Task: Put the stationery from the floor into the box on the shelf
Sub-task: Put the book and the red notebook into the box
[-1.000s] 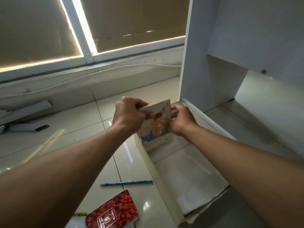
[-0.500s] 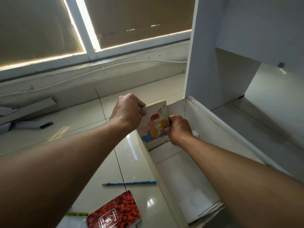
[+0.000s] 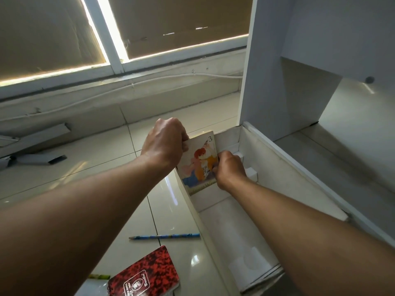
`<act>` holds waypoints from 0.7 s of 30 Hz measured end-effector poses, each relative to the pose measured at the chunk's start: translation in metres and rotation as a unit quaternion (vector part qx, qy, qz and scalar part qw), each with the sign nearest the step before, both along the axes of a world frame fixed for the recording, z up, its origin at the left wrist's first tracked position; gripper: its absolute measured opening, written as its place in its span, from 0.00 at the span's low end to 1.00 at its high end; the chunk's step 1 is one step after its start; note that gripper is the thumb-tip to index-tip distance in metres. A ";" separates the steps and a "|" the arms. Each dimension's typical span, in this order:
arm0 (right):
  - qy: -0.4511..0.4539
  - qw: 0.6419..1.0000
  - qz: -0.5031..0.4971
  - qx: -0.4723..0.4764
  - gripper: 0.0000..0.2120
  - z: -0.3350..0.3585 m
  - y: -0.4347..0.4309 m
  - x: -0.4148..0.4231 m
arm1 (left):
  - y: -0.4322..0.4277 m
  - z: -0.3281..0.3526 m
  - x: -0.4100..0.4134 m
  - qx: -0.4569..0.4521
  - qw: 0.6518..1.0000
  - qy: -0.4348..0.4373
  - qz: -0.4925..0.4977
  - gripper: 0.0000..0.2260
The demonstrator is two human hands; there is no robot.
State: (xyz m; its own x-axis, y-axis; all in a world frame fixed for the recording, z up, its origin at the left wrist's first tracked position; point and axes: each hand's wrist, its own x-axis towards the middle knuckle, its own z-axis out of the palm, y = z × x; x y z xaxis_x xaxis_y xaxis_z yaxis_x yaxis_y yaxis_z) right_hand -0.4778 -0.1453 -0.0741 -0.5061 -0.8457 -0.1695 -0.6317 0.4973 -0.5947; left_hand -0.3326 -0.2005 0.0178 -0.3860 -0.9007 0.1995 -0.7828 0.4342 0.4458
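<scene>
A notebook (image 3: pixel 145 276) and pencil (image 3: pixel 164 236) lie nearest on the floor. Both arms stretch forward. The left hand (image 3: pixel 165 144) grips the top left of the book (image 3: pixel 199 165) and the right hand (image 3: pixel 229 169) pinches its right edge, upright in the far end of the box (image 3: pixel 275 165).

The illustrated booklet (image 3: pixel 199 166) bears a "3" at its top corner.

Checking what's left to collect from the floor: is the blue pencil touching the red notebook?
Apart. The head view shows a strip of bare floor tile between the blue pencil and the red notebook.
</scene>
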 end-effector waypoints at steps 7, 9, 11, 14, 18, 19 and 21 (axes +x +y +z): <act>-0.022 0.998 -0.050 -0.032 0.13 -0.006 0.007 0.008 | 0.008 0.006 0.004 -0.022 0.996 -0.086 -0.020 0.04; -0.035 0.998 -0.056 -0.025 0.07 -0.004 0.006 0.007 | 0.011 0.008 0.004 -0.051 0.989 -0.132 -0.045 0.04; -0.058 0.997 -0.052 -0.019 0.06 0.000 0.007 0.006 | 0.013 0.008 0.007 -0.048 0.988 -0.137 -0.048 0.06; -0.092 0.990 -0.077 -0.075 0.13 0.009 0.014 0.009 | 0.014 0.004 0.016 0.010 0.997 -0.070 -0.036 0.13; -0.060 0.955 -0.070 -0.283 0.16 0.034 0.021 0.031 | 0.022 -0.001 0.042 0.018 0.999 0.009 -0.036 0.26; -0.022 0.948 -0.033 -0.317 0.15 0.042 0.021 0.039 | 0.027 -0.003 0.052 0.015 0.999 0.032 -0.027 0.25; 0.078 0.923 0.074 -0.371 0.12 0.059 0.024 0.058 | 0.042 -0.012 0.079 0.013 0.998 0.068 -0.002 0.20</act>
State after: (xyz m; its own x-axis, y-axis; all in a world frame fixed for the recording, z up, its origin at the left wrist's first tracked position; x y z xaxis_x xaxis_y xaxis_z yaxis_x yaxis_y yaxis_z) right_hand -0.4194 -0.1217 -0.0151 -0.3463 -0.7616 0.5477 -0.7660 -0.1076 -0.6338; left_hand -0.2534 -0.1589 0.0060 -0.3598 -0.9049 0.2275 -0.7126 0.4239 0.5591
